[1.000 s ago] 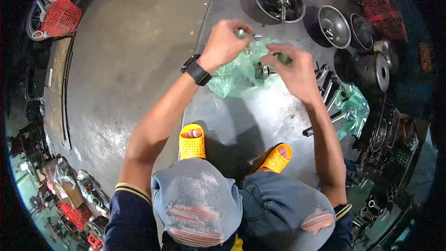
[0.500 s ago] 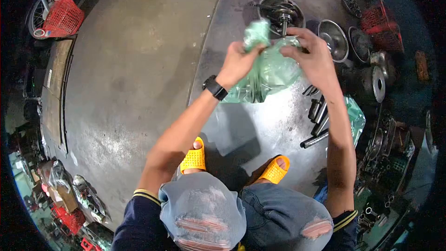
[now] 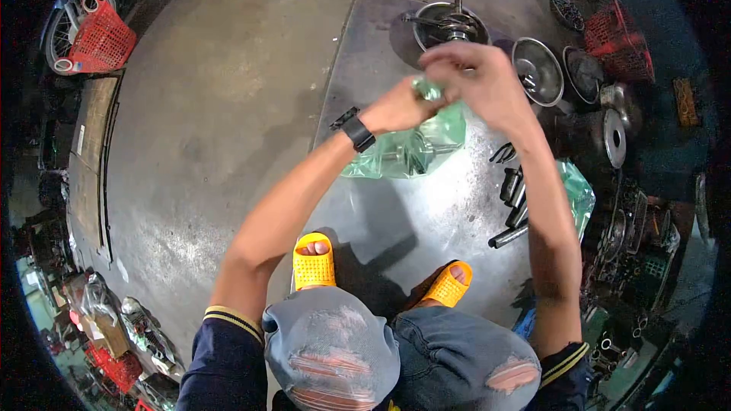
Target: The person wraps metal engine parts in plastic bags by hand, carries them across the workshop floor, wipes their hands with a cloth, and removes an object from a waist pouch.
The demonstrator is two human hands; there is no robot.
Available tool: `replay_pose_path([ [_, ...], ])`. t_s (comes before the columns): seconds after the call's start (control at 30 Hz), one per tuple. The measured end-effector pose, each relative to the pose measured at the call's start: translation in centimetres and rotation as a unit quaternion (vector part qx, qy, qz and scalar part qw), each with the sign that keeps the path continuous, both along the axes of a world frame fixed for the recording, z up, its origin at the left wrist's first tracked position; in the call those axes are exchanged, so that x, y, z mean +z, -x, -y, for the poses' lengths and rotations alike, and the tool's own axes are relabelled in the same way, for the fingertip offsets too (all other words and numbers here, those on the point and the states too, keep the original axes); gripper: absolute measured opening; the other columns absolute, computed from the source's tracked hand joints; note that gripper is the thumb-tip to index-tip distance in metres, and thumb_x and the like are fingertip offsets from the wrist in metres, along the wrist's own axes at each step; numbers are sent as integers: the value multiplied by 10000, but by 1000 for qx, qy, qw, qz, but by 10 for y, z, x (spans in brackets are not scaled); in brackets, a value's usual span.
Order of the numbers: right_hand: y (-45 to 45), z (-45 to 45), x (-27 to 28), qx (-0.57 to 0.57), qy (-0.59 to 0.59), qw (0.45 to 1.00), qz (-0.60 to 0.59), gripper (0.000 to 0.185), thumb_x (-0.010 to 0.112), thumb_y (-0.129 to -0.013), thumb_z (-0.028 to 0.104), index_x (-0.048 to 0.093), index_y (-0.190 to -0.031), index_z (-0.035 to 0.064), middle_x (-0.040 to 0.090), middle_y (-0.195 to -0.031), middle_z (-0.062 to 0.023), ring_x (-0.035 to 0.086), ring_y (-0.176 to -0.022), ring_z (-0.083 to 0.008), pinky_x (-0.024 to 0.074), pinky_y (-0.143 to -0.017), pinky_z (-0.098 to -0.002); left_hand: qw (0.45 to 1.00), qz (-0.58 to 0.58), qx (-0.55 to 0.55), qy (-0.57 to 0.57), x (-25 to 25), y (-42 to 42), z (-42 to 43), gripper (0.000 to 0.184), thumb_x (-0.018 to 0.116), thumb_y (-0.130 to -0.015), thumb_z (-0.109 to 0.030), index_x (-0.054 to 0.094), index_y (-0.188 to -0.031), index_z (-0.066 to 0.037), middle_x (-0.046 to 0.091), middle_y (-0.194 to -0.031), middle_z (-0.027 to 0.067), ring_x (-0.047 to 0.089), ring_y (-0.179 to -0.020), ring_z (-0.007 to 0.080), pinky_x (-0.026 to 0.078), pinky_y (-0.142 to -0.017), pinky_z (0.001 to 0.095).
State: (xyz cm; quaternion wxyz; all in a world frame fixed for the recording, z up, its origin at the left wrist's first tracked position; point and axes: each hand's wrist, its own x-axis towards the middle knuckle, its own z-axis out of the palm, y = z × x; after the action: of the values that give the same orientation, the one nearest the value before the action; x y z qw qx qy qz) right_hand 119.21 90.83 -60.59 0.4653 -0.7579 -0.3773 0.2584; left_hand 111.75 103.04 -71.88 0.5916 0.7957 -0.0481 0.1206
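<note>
A translucent green plastic bag with metal parts showing through it hangs or rests over the metal sheet. My left hand, below a black wristwatch, is closed around the bag's gathered neck. Close against it, my right hand curves over the bunched top of the bag. Its fingers are smeared by motion, so I cannot make out whether they grip the plastic. Just beyond my hands, a crankshaft sits in a metal bowl.
Another metal bowl and a red basket stand to the right. Dark metal tubes and another green bag lie near my right forearm. My feet in yellow sandals are at the metal sheet. A red basket is far left.
My right hand has moved left and over the bag's neck, meeting my left hand. The bunched top, held high before, is now lower and mostly covered by my hands.
</note>
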Motion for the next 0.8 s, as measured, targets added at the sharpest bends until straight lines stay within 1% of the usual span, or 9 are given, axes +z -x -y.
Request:
replay_pose_path([
  [0.03, -14, -2, -16, -16, -88, 987, 136, 210, 616, -837, 101, 661, -1005, -17, 680, -791, -74, 613, -660, -116, 488, -595, -274, 992, -124, 4, 26, 11, 1, -4, 587, 406, -931, -533, 512, -1162, -4, 608, -993, 145, 551, -956, 237, 443, -864, 355],
  [0.07, -25, 7, -29, -15, -41, 996, 80, 208, 617, -839, 103, 662, -1001, -20, 678, -788, -73, 607, -653, -111, 481, -581, -267, 967, -247, 8, 52, 21, 3, -8, 608, 342, -952, -550, 535, -1120, 2, 613, -938, 143, 548, -927, 236, 445, -849, 359],
  [0.1, -28, 12, -31, -16, 7, 1000, 24, 207, 618, -842, 105, 664, -997, -24, 676, -784, -73, 601, -645, -106, 475, -567, -260, 961, -263, 11, 82, 37, 10, -5, 780, 273, -932, -632, 551, -1150, 64, 562, -1153, 248, 506, -1109, 335, 374, -980, 377],
  [0.17, -34, 20, -42, 17, 61, 997, -35, 184, 623, -845, 106, 678, -940, -42, 673, -777, -78, 580, -608, -104, 462, -527, -254, 959, -257, 30, 120, 35, 11, -1, 743, 301, -943, -601, 556, -1128, 72, 581, -1120, 255, 551, -1045, 337, 413, -933, 383],
  [0.4, 3, 31, -55, -286, -4, 952, -110, 164, 676, -786, 109, 697, -837, -45, 667, -723, -92, 602, -595, -113, 473, -524, -251, 820, -303, -64, 481, 9, 0, -12, 552, 377, -974, -469, 575, -1070, 37, 656, -977, 165, 652, -796, 255, 520, -752, 359],
  [0.43, 20, 34, -49, -250, 34, 963, -97, 208, 690, -783, 151, 692, -840, -49, 670, -741, -103, 619, -638, -131, 485, -558, -274, 804, -293, -28, 517, 8, 2, -11, 376, 551, -932, -331, 614, -1008, 32, 662, -916, 118, 643, -810, 209, 510, -770, 319],
  [0.53, 32, 41, -62, -131, 62, 983, 115, 262, 698, -788, 199, 682, -864, -51, 674, -802, -125, 641, -734, -149, 492, -614, -296, 943, -175, -40, 281, 8, 7, -12, 241, 703, -814, -152, 644, -960, 30, 662, -905, 114, 631, -804, 173, 503, -748, 303],
  [0.67, 13, 30, -84, -176, -166, 967, 84, 293, 623, -874, 231, 643, -1014, -25, 662, -862, -179, 646, -824, -242, 479, -720, -331, 977, -177, -81, 86, 20, 4, -15, 259, 735, -672, -48, 669, -916, 7, 676, -914, 97, 622, -835, 146, 480, -752, 283],
  [0.8, 5, 22, -95, -132, -14, 990, 45, 426, 457, -964, 361, 627, -1001, -28, 632, -826, -234, 629, -792, -255, 466, -728, -350, 964, 39, 114, -236, 10, 3, 5, 237, 601, -603, 82, 584, -822, -7, 615, -802, 99, 611, -821, 295, 482, -744, 347],
])
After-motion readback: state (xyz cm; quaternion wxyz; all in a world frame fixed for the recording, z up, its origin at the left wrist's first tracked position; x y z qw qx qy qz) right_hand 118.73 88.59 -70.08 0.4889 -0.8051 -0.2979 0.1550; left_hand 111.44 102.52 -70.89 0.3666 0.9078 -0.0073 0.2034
